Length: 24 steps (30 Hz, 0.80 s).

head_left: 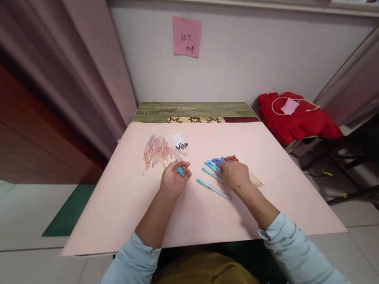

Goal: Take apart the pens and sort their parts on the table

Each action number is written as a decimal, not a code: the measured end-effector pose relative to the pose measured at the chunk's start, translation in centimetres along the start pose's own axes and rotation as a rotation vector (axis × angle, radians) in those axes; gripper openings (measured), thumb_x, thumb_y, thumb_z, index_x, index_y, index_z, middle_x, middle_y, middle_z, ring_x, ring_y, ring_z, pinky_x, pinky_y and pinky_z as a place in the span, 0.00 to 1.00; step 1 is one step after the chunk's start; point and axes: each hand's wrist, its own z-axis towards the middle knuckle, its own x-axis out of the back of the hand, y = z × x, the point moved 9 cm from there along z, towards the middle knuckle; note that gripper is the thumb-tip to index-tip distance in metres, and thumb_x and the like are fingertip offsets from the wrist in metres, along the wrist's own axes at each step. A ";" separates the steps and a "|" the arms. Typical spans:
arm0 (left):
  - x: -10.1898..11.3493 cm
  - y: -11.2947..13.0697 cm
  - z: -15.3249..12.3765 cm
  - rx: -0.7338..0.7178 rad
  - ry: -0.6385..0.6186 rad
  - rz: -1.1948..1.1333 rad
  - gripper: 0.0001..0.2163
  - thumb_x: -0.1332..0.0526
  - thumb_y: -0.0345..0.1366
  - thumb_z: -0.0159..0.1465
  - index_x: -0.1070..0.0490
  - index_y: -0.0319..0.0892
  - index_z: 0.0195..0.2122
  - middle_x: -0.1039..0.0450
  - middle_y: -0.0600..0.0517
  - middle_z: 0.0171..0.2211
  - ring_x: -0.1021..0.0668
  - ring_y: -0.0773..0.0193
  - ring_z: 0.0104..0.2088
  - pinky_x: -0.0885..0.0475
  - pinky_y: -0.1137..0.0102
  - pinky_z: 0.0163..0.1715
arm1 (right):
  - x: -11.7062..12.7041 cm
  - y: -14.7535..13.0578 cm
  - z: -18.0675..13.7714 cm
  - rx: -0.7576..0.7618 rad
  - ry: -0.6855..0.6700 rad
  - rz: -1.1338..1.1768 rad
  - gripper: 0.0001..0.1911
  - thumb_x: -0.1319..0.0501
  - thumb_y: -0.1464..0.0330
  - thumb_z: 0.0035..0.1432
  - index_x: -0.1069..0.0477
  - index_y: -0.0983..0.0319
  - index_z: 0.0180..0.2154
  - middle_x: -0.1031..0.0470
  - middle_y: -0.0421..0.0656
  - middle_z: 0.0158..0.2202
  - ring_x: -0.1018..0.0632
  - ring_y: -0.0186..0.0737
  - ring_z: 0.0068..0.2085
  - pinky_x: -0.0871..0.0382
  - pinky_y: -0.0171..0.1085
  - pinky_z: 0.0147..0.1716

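Observation:
My left hand [174,181] is palm up and cupped, with several small turquoise pieces [180,171] lying in it. To the right, my right hand [236,174] reaches palm down over a row of pens, its fingers bent together; what they pinch is hidden. Beside those fingers are dark blue pen ends [217,160], brown pen ends [232,158] and turquoise pens [212,166]. A single light blue pen [213,188] lies apart, nearer to me. Thin tan shafts [255,179] show beyond my right wrist.
On the pink-covered table [122,217], a heap of clear pinkish pen-like parts [156,150] lies left of my hands. White sticks with black tips [179,140] lie behind it. Red cloth [298,119] with a white cable sits past the table's right edge. A wall stands behind the table.

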 end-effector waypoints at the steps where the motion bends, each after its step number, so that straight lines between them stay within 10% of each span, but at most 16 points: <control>1: 0.2 -0.1 0.0 -0.007 0.023 -0.006 0.06 0.42 0.31 0.61 0.30 0.39 0.27 0.25 0.45 0.30 0.25 0.67 0.28 0.26 0.71 0.30 | 0.0 -0.1 0.2 0.007 -0.011 -0.004 0.13 0.42 0.69 0.61 0.22 0.62 0.43 0.20 0.53 0.43 0.21 0.49 0.46 0.31 0.39 0.40; 24: -1.0 -0.8 0.8 0.009 0.024 0.108 0.03 0.37 0.25 0.58 0.30 0.37 0.30 0.26 0.49 0.27 0.25 0.71 0.25 0.29 0.76 0.28 | 2.4 -0.8 1.4 0.005 -0.016 0.086 0.09 0.37 0.65 0.52 0.19 0.56 0.36 0.18 0.44 0.35 0.21 0.42 0.38 0.36 0.35 0.34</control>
